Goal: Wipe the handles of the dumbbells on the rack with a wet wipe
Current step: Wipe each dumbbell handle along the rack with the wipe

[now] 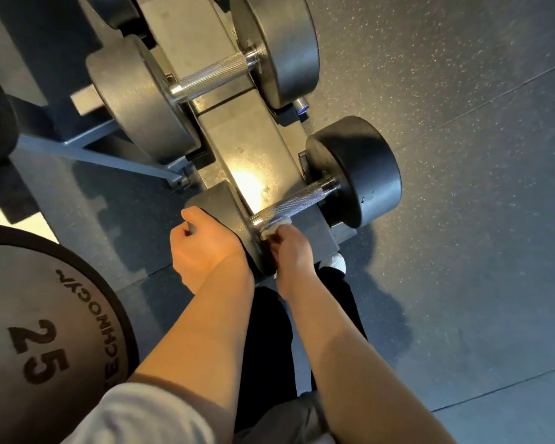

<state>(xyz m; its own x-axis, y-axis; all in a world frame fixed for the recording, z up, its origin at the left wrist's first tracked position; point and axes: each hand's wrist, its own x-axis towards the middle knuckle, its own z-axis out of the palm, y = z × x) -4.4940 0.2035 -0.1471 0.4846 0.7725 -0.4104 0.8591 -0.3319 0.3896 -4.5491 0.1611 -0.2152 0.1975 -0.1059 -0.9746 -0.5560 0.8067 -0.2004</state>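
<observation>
Both bare forearms are extended forward and down.
The left hand (202, 248) is curled, thumb raised, over the near weight head (228, 213) of the dumbbell. A white wet wipe (274, 230) is pinched in the right hand (289, 251) and pressed to the near end of the knurled handle (297, 203).

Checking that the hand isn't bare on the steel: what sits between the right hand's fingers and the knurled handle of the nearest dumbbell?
In the head view, a crumpled white wet wipe, pinched by the right hand, lies against the knurled steel handle.
</observation>
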